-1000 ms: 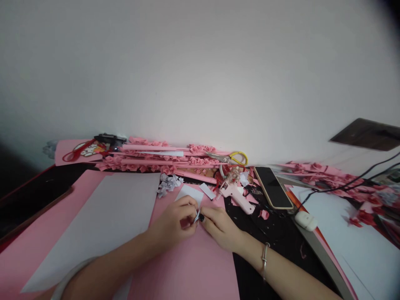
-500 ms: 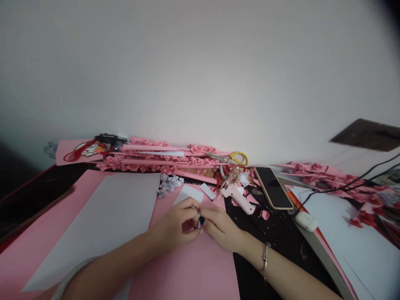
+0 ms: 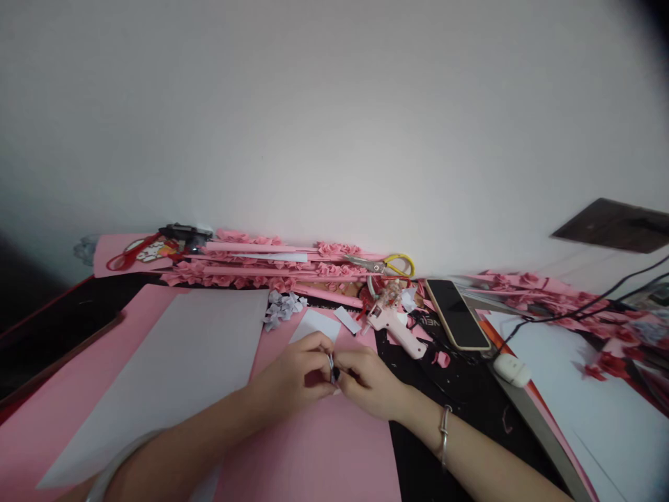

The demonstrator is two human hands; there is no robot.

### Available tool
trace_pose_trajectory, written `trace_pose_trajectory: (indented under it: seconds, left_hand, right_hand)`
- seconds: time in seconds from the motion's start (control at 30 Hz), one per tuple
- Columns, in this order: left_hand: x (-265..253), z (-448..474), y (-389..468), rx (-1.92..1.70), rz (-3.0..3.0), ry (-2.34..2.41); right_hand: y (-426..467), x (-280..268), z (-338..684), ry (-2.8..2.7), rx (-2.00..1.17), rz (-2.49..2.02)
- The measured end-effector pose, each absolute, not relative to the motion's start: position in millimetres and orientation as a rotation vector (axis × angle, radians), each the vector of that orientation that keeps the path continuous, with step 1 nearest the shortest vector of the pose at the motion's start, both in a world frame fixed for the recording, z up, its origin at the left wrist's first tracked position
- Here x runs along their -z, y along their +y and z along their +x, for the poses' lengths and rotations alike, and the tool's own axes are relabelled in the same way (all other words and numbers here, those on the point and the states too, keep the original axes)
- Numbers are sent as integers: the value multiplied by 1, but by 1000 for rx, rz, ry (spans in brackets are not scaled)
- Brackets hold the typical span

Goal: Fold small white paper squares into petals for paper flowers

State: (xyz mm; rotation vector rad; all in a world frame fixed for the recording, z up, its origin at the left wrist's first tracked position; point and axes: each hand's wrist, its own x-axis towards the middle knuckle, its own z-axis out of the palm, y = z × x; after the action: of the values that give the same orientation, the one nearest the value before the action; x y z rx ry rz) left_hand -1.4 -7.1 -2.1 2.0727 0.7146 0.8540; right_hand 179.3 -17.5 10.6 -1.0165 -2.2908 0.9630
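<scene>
Above the pink paper sheet (image 3: 313,453), my left hand (image 3: 293,376) and my right hand (image 3: 370,382) meet fingertip to fingertip. Pinched between them is a small white paper piece (image 3: 331,368), mostly hidden; a thin, bent edge of it shows. Both hands are closed on it. Just beyond the fingers lie a white paper rectangle (image 3: 316,325) and a narrow white paper strip (image 3: 347,320). A cluster of small folded white paper flowers (image 3: 282,309) sits to the left of these.
A pale pink glue gun (image 3: 398,331) and a phone (image 3: 458,314) lie to the right, near a white charger (image 3: 512,370) with black cables. Yellow-handled scissors (image 3: 384,265), red-handled scissors (image 3: 125,259) and pink paper flowers (image 3: 224,275) line the wall. A large white sheet (image 3: 172,362) covers the left.
The right fingers have curled and shifted slightly at the pinched paper, with the dark thumbnail now a little lower. The left hand and the things on the table stay where they were.
</scene>
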Motion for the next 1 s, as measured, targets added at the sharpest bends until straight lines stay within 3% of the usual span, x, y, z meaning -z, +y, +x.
trace_pose_trajectory:
  seconds: [1.0]
  left_hand:
    - [-15,-5,-9,-780,1997,724]
  right_hand:
    - [-14,-7,182,-2150,-1123,-933]
